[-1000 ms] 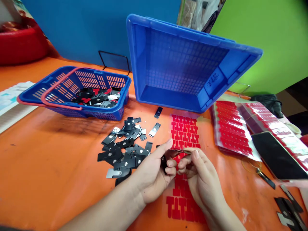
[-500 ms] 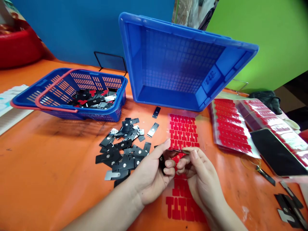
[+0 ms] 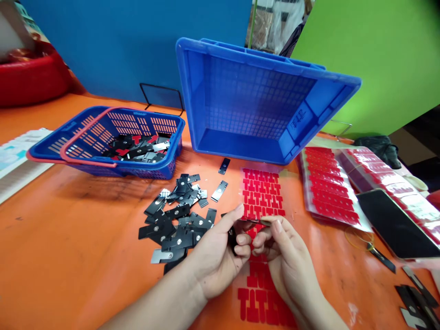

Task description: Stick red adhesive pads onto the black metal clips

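My left hand (image 3: 220, 256) is closed around black metal plates, one of them (image 3: 232, 236) showing between palm and curled fingers. Its thumb and forefinger pinch one end of a thin flat piece (image 3: 252, 221), seen edge-on. At the other end of that piece, my right hand (image 3: 288, 256) is closed with thumb on forefinger. Both hands are over a clear sheet of red T-shaped stickers (image 3: 263, 199), hiding its middle. To their left lies a loose heap of black and silver metal plates (image 3: 182, 238), many with a round stud.
A blue basket (image 3: 147, 172) with a pink handle holds plates, some bearing red stickers. Behind my hands a blue crate (image 3: 247, 151) leans on its side. At right are stacked red sticker sheets (image 3: 330, 192), a phone (image 3: 395, 222) and more plates (image 3: 415, 298).
The view has tilted slightly, so the surroundings sit a little lower in the picture. Both hands keep nearly the same pose on the thin piece.
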Action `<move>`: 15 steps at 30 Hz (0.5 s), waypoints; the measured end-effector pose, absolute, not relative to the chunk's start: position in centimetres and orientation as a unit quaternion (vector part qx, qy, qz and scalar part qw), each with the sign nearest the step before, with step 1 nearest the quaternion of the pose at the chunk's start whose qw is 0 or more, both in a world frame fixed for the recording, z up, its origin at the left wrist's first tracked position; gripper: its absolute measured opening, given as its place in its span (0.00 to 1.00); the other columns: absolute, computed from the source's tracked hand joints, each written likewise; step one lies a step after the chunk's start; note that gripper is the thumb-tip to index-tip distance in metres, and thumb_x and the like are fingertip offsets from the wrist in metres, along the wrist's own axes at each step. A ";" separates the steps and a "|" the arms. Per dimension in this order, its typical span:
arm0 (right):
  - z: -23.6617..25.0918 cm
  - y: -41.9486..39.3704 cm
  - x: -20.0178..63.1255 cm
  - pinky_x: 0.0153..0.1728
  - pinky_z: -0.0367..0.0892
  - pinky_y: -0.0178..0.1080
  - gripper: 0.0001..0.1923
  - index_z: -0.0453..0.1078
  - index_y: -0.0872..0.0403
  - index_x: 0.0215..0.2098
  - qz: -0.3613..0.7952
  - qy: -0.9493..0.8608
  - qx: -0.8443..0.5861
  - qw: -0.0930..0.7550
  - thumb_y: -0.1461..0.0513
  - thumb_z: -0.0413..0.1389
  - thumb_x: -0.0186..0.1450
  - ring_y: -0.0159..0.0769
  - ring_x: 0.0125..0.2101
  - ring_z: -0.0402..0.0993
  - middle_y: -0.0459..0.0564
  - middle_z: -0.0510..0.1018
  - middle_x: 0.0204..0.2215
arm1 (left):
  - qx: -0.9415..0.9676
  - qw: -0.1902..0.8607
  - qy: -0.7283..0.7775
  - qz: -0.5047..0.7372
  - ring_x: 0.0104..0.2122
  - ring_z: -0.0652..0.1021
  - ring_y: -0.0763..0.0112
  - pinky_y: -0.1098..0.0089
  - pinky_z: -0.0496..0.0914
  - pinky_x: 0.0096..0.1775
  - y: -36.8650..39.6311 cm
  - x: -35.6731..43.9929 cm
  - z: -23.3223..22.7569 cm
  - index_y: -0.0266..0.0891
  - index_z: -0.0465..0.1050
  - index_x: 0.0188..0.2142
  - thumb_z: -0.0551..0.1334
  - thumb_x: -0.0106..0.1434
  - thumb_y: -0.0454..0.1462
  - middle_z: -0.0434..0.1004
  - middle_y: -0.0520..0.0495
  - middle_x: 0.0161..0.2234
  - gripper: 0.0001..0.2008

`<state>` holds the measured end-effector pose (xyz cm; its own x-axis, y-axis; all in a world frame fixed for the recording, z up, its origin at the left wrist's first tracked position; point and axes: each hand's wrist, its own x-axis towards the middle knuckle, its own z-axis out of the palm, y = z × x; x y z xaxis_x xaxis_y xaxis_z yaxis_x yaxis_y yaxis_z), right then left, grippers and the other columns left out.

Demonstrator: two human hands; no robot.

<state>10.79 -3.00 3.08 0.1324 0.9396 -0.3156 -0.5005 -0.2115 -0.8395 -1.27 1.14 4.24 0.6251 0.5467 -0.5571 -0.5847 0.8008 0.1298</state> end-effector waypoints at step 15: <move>2.8 -2.9 11.2 0.27 0.66 0.35 0.13 0.64 0.54 0.35 0.529 -0.288 -0.536 0.591 0.55 0.56 0.56 0.33 0.23 0.71 0.46 0.75 0.21 | 0.370 0.721 0.451 0.374 0.19 0.62 0.79 0.77 0.57 0.24 1.9 -1.5 4.5 0.35 0.70 0.27 0.61 0.52 0.42 0.61 0.55 0.17 0.10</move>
